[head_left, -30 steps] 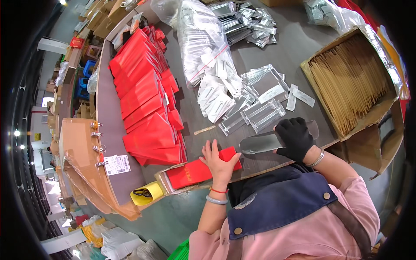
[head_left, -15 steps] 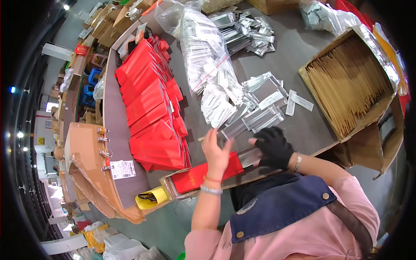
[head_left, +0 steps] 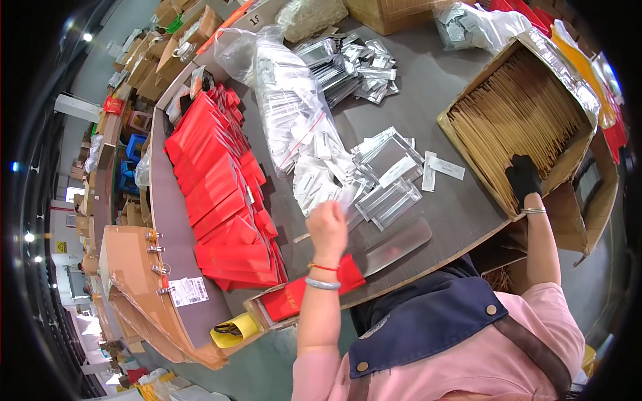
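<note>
- Clear plastic tray (head_left: 401, 246) flat on counter (head_left: 461, 207), one end at red packet (head_left: 287, 302); can't tell if partly inside.
- R hand (gloved) (head_left: 523, 179) at brown sticks (head_left: 515, 120) in carton (head_left: 567, 167); can't tell fingers' grip.
- L hand (head_left: 329, 230) near white sachets (head_left: 315, 184), fingers curled, blurred; can't tell if pinching 1.
- Progress (est.): this pkt unfinished; plenty of sticks, sachets, spare trays (head_left: 389, 204) left; red stack (head_left: 217, 194) contents unclear.

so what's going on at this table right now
The person's gloved right hand is at the brown strips packed in an open cardboard box. The left hand looks closed near the loose white slips, too blurred to tell what it holds. A red packet lies at the near edge of the table, a clear plastic piece at its right end.
</note>
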Demonstrator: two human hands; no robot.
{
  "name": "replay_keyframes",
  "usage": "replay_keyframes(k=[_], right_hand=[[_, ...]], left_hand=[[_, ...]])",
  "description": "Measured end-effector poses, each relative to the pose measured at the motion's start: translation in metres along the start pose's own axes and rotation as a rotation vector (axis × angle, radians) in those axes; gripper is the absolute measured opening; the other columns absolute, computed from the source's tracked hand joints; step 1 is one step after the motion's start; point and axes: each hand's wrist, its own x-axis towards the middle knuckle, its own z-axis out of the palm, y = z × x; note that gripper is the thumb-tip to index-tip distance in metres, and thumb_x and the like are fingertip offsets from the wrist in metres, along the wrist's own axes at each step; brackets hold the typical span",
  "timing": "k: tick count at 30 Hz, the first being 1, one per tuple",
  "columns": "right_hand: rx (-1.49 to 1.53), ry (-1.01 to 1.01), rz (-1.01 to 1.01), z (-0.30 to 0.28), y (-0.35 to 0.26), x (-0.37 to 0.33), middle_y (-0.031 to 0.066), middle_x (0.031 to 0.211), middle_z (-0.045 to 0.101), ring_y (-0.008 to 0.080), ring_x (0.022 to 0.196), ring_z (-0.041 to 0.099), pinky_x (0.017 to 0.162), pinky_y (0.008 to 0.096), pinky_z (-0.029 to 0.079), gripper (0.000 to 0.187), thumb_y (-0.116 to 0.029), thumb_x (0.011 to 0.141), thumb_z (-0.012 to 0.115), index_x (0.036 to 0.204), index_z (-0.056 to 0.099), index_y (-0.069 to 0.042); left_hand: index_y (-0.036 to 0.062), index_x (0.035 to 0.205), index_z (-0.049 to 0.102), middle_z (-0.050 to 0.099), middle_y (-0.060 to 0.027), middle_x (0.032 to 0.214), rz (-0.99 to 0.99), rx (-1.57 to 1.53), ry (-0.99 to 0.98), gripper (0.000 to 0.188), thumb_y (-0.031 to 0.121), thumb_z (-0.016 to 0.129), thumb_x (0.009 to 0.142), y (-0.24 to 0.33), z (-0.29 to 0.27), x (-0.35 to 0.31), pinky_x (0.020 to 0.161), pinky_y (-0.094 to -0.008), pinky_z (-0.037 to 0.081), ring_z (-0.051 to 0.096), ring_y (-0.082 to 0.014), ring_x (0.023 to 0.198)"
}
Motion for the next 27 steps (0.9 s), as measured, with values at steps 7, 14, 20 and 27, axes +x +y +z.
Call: replay_keyframes(k=[7, 14, 20, 27], right_hand=[[0.007, -0.127, 0.022, 0.002, -0.01, 0.007, 0.0192, 0.113, 0.06, 0.0364, 0.108, 0.057, 0.093, 0.0416, 0.046, 0.034, -0.016, 0.089, 0.059, 0.121, 0.056, -0.004], [0.018, 0.142, 0.118, 0.014, 0.036, 0.021, 0.0217, 0.132, 0.055, 0.0364, 0.124, 0.051, 0.102, 0.0403, 0.041, 0.04, -0.021, 0.097, 0.047, 0.131, 0.052, 0.0], [0.242, 0.014, -0.348, -0.027, -0.074, -0.026, 0.0196, 0.106, 0.067, 0.0357, 0.1, 0.063, 0.088, 0.0397, 0.049, 0.021, -0.008, 0.087, 0.061, 0.105, 0.068, -0.002], [0.022, -0.506, -0.853, 0.0, -0.143, -0.078, 0.0091, 0.083, 0.063, 0.0313, 0.079, 0.06, 0.069, 0.0422, 0.047, 0.03, -0.015, 0.077, 0.068, 0.106, 0.07, -0.022]], left_hand=[[0.0104, 0.104, 0.06, 0.06, -0.0086, 0.104, -0.049, 0.214, -0.195, 0.036, 0.019, 0.077, 0.074, 0.023, 0.0, -0.019, 0.083, -0.0464, 0.042, 0.055, -0.0328, 0.098], [0.0015, 0.093, 0.062, 0.067, -0.0193, 0.078, -0.15, -0.03, -0.094, 0.025, 0.014, 0.076, 0.077, 0.016, -0.033, -0.011, 0.065, -0.0432, 0.051, 0.067, -0.0363, 0.073], [0.0032, 0.091, 0.067, 0.067, -0.0119, 0.077, -0.114, -0.324, -0.474, 0.025, 0.016, 0.079, 0.073, 0.038, -0.046, -0.053, 0.071, -0.0369, 0.051, 0.064, -0.0302, 0.073], [0.0081, 0.114, 0.064, 0.055, -0.0093, 0.118, -0.033, -0.162, -0.253, 0.057, 0.02, 0.084, 0.062, 0.035, -0.059, -0.098, 0.095, -0.0444, 0.039, 0.048, -0.0328, 0.112]])
